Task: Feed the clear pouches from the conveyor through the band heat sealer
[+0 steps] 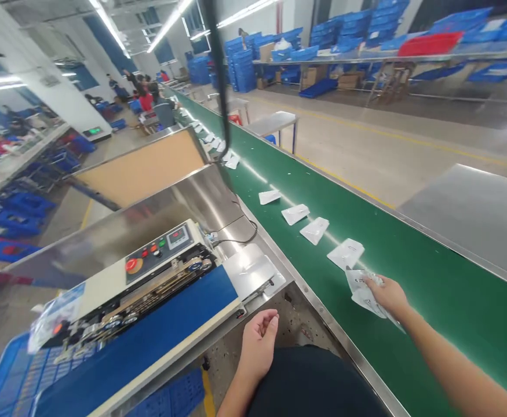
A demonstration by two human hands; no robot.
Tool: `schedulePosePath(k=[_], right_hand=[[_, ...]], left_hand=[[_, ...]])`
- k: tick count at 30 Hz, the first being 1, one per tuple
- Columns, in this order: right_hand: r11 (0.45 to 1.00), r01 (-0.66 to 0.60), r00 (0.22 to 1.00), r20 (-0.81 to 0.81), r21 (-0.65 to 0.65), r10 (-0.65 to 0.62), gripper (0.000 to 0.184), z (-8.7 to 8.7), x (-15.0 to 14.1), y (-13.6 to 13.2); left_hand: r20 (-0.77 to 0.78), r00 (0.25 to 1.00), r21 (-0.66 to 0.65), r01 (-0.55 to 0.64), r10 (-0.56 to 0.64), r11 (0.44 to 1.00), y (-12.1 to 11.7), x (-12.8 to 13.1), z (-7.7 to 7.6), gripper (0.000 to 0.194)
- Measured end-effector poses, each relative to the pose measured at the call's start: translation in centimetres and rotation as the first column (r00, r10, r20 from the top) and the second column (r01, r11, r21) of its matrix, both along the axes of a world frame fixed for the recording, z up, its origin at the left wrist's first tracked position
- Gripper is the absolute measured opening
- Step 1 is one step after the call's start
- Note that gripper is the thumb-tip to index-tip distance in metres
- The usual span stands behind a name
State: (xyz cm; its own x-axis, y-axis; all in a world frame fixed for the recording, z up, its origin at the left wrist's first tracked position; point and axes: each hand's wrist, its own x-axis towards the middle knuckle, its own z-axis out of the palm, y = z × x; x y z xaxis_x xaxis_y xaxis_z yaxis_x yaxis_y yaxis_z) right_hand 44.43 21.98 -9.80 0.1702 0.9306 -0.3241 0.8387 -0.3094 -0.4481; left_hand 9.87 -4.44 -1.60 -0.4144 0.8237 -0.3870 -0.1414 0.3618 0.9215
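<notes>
Over the green conveyor belt [414,289], my right hand [390,296] is closed around several white pouches [363,294] held together, thumb on top. Their far corner is right by another white pouch [346,253] lying on the belt. My left hand [258,343] is curled in front of my body, thumb against the fingers, and I see nothing in it. It is nearest the end of the band sealing machine [161,255], which has a blue belt [166,330] and a panel of buttons.
More white pouches [295,214] lie in a row up the conveyor. A metal edge [318,310] runs between the belt and me. A tan board [144,165] stands beyond the sealer. Blue crates [242,69] are stacked far back, and people [146,101] sit further along the line.
</notes>
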Motion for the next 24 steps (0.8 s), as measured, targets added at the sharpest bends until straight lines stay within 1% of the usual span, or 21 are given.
schedulePosePath(k=[2,4,5,6,7,8,9,10,11,12,13,15,16,19,20,21,22,24], right_hand=[[0.997,-0.071,0.994,-0.085,0.005,0.071,0.057,3.4,-3.5,-1.1],[0.989,-0.146,0.965,-0.215,0.028,0.148,0.068,7.2,-8.1,-3.1],[0.980,-0.196,0.936,-0.290,0.037,0.198,0.069,9.0,-10.8,-4.4],[0.961,-0.272,0.885,-0.378,0.055,0.272,0.066,10.7,-13.5,-5.7],[0.930,-0.359,0.807,-0.475,0.078,0.351,0.061,12.1,-16.3,-7.1],[0.895,-0.436,0.719,-0.562,0.094,0.409,0.057,13.2,-19.0,-8.4],[0.860,-0.501,0.638,-0.631,0.095,0.442,0.055,14.0,-21.4,-9.5],[0.829,-0.552,0.574,-0.682,0.086,0.453,0.054,14.5,-23.5,-10.4],[0.810,-0.583,0.539,-0.717,0.062,0.442,0.054,14.8,-25.3,-11.1],[0.803,-0.595,0.531,-0.735,0.031,0.422,0.055,14.9,-26.7,-11.4],[0.803,-0.596,0.540,-0.738,0.005,0.405,0.056,14.9,-27.8,-11.5],[0.790,-0.613,0.555,-0.718,-0.012,0.420,0.057,14.8,-29.3,-11.4],[0.764,-0.646,0.545,-0.700,0.001,0.462,0.054,14.8,-29.8,-11.4],[0.621,-0.782,0.449,-0.647,0.049,0.616,0.041,14.4,-31.1,-11.6],[0.593,-0.804,0.430,-0.640,0.050,0.637,0.040,14.2,-31.4,-11.7],[0.594,-0.804,0.434,-0.642,0.041,0.632,0.041,13.9,-31.7,-11.8],[0.621,-0.783,0.457,-0.656,0.022,0.600,0.042,13.6,-31.8,-11.8],[0.707,-0.704,0.534,-0.710,-0.072,0.459,0.043,12.8,-32.0,-11.1]], left_hand=[[-0.109,0.994,0.023,-0.004,0.007,1.000,0.0,-0.9,0.7,0.044],[-0.218,0.976,0.081,-0.004,0.022,0.997,0.6,-1.8,1.7,0.040],[-0.255,0.966,0.124,-0.009,0.040,0.992,1.1,-2.2,2.2,0.041],[-0.276,0.959,0.169,-0.012,0.059,0.986,1.7,-2.6,2.7,0.045],[-0.282,0.956,0.208,-0.019,0.078,0.978,2.2,-3.1,3.2,0.050],[-0.275,0.957,0.237,-0.022,0.089,0.971,2.7,-3.6,3.5,0.053],[-0.259,0.961,0.255,-0.023,0.092,0.967,3.1,-4.1,3.7,0.053],[-0.239,0.967,0.265,-0.026,0.092,0.964,3.2,-4.8,3.7,0.051],[-0.215,0.972,0.270,-0.039,0.099,0.962,3.2,-5.6,3.6,0.050],[-0.191,0.974,0.268,-0.064,0.118,0.961,2.9,-6.4,3.4,0.052],[-0.170,0.975,0.258,-0.098,0.145,0.961,2.5,-7.2,3.0,0.056],[-0.140,0.970,0.228,-0.163,0.198,0.960,1.3,-8.7,2.2,0.063],[-0.132,0.969,0.214,-0.179,0.210,0.960,0.7,-9.3,1.8,0.065],[-0.135,0.970,0.209,-0.170,0.200,0.963,-0.5,-10.5,1.0,0.065],[-0.139,0.971,0.218,-0.162,0.195,0.962,-0.6,-10.7,0.9,0.064],[-0.140,0.971,0.222,-0.161,0.195,0.962,-0.6,-10.8,0.7,0.063],[-0.130,0.970,0.216,-0.176,0.207,0.960,-0.4,-10.8,0.4,0.063],[-0.041,0.966,0.160,-0.246,0.255,0.956,0.6,-10.8,-0.3,0.063]])
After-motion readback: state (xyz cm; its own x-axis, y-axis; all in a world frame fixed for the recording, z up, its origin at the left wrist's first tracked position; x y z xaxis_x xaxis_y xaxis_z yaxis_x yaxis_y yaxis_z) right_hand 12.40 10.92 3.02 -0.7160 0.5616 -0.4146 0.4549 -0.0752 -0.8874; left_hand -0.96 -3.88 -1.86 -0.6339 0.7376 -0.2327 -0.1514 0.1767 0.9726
